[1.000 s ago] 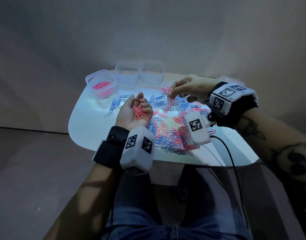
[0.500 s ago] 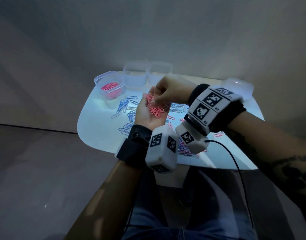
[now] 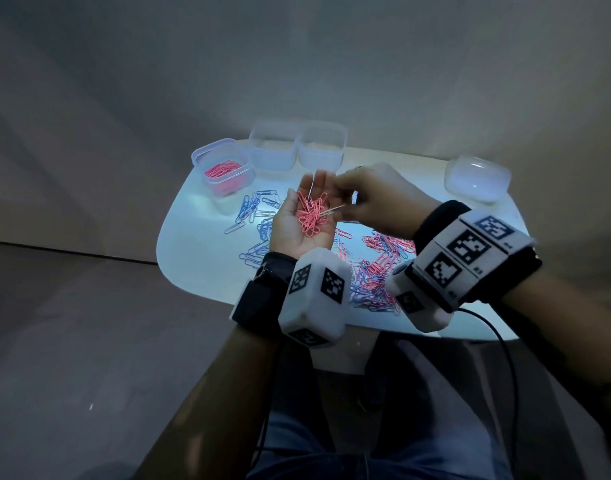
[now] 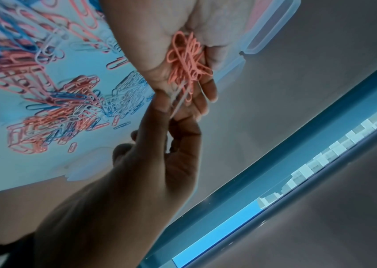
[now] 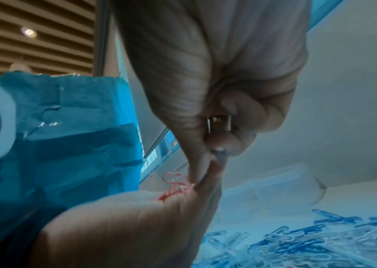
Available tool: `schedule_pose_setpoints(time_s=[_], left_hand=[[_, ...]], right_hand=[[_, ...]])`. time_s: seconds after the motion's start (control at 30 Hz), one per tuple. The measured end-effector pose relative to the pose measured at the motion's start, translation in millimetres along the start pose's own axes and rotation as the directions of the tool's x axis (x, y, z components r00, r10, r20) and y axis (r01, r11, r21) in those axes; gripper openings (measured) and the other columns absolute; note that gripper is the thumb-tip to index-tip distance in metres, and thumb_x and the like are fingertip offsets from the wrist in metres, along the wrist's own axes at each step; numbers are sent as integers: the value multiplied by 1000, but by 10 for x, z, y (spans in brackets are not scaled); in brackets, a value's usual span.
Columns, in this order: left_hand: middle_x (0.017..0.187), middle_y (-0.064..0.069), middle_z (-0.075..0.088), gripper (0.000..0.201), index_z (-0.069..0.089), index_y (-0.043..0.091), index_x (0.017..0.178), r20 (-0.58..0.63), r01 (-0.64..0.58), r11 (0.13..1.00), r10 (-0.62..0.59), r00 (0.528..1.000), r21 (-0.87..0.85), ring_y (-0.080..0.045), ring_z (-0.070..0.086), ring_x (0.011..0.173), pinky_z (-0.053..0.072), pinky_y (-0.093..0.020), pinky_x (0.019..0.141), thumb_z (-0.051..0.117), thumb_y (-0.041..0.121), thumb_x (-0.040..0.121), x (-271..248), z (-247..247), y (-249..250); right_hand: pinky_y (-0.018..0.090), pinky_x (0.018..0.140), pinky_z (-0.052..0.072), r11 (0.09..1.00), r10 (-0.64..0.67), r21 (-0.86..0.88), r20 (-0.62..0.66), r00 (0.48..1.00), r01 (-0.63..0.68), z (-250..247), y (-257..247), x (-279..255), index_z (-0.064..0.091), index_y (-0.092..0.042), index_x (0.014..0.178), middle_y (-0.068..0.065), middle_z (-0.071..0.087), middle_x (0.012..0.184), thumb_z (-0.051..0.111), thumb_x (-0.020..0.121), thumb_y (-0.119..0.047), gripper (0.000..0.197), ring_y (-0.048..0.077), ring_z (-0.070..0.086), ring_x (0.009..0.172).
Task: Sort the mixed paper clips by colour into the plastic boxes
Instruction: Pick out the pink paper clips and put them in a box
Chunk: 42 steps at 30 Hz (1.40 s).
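My left hand (image 3: 291, 231) lies palm up above the table with its fingers relaxed, and a bunch of pink clips (image 3: 311, 216) rests in it. My right hand (image 3: 346, 206) pinches one paper clip (image 3: 333, 210) between thumb and forefinger at the edge of that palm. The left wrist view shows the pink clips (image 4: 187, 59) on the palm and the right hand's fingertips (image 4: 159, 108) meeting below them. In the right wrist view the pinch (image 5: 205, 168) hovers over the left palm (image 5: 125, 217). A clear box (image 3: 224, 168) at the back left holds pink clips.
Two clear boxes (image 3: 273, 148) (image 3: 322, 147) stand side by side at the back, and another clear container (image 3: 477, 178) at the back right. A mixed pink and blue pile (image 3: 376, 268) covers the white table (image 3: 193, 258) under my right wrist. Blue clips (image 3: 255, 206) lie left.
My right hand came back from the far side of the pile to the left palm with a clip. The left hand uncurled from round the pink clips and now lies flat.
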<state>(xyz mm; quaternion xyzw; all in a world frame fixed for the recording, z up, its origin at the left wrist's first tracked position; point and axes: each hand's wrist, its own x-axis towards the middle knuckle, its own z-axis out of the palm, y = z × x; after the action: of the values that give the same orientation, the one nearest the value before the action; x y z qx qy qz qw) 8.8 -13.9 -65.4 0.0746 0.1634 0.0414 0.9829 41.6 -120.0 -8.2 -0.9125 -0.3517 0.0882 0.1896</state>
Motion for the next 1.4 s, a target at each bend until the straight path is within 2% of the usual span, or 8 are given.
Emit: schedule_pose_setpoints(time_s=[0.13, 0.23, 0.33, 0.47, 0.7, 0.93, 1.3, 1.4], left_hand=[[64, -17, 69, 48, 59, 2, 79, -59, -19, 999, 16, 998, -46, -28, 69, 55, 55, -33, 47, 24, 25, 102, -21, -43, 131], [65, -20, 69, 62, 66, -4, 63, -58, -84, 992, 79, 995, -90, -30, 69, 56, 55, -39, 48, 25, 22, 101, -62, -119, 300], [64, -19, 68, 51, 62, -5, 71, -92, -136, 986, 127, 988, -92, -29, 69, 55, 55, -35, 49, 29, 19, 101, -136, -159, 451], [57, -17, 66, 36, 58, -5, 75, -198, -142, 984, 119, 973, -110, -24, 66, 47, 55, -27, 43, 36, 12, 99, -189, -176, 527], [45, 2, 51, 31, 51, 6, 54, -178, 50, 998, -56, 982, -38, -4, 47, 30, 37, -14, 30, 46, 8, 85, -221, -195, 480], [46, 3, 49, 23, 50, 7, 53, -157, 69, 998, -70, 985, -10, -4, 46, 32, 36, -14, 31, 49, 7, 75, -253, -200, 523], [51, 2, 57, 31, 52, 11, 68, -191, 50, 999, -53, 980, -21, -9, 60, 41, 46, -16, 36, 42, 18, 96, -224, -219, 462], [50, 0, 58, 32, 52, 10, 67, -195, 34, 999, -37, 980, -17, -10, 60, 41, 47, -16, 36, 41, 18, 96, -230, -201, 456]], right_hand=[[5, 53, 34, 977, 45, 211, -63, 997, -31, -70, 13, 73, 70, 0, 88, 3, 54, 70, 69, 81, -11, 13, -11, 49, 51], [10, 57, 34, 961, 174, 227, -61, 983, -156, -47, 46, 244, 72, -8, 96, -3, 54, 64, 69, 81, -13, 16, 6, 51, 74], [20, 67, 38, 953, 274, 115, 72, 959, -281, 77, 66, 403, 71, -6, 101, -2, 54, 65, 67, 82, -12, 20, 12, 52, 78], [28, 73, 47, 944, 309, 100, 67, 949, -315, 177, 188, 443, 64, -5, 113, 8, 64, 94, 68, 81, -9, 32, 17, 54, 76], [25, 66, 37, 954, 180, -273, 182, 967, -126, 316, 184, 382, 68, -18, 100, 2, 66, 99, 70, 78, -16, 22, 24, 60, 96], [20, 58, 36, 968, 227, -150, 173, 959, -202, 259, 233, 395, 70, -11, 83, 1, 58, 72, 64, 79, -7, 8, 17, 52, 77], [30, 72, 51, 937, 331, -174, 169, 928, -303, 336, 244, 333, 69, -7, 85, 9, 68, 87, 74, 73, -8, 13, 25, 64, 84], [28, 62, 49, 931, 332, -219, 178, 926, -292, 349, 171, 309, 66, 2, 89, 15, 67, 89, 64, 77, -3, 12, 26, 61, 78]])
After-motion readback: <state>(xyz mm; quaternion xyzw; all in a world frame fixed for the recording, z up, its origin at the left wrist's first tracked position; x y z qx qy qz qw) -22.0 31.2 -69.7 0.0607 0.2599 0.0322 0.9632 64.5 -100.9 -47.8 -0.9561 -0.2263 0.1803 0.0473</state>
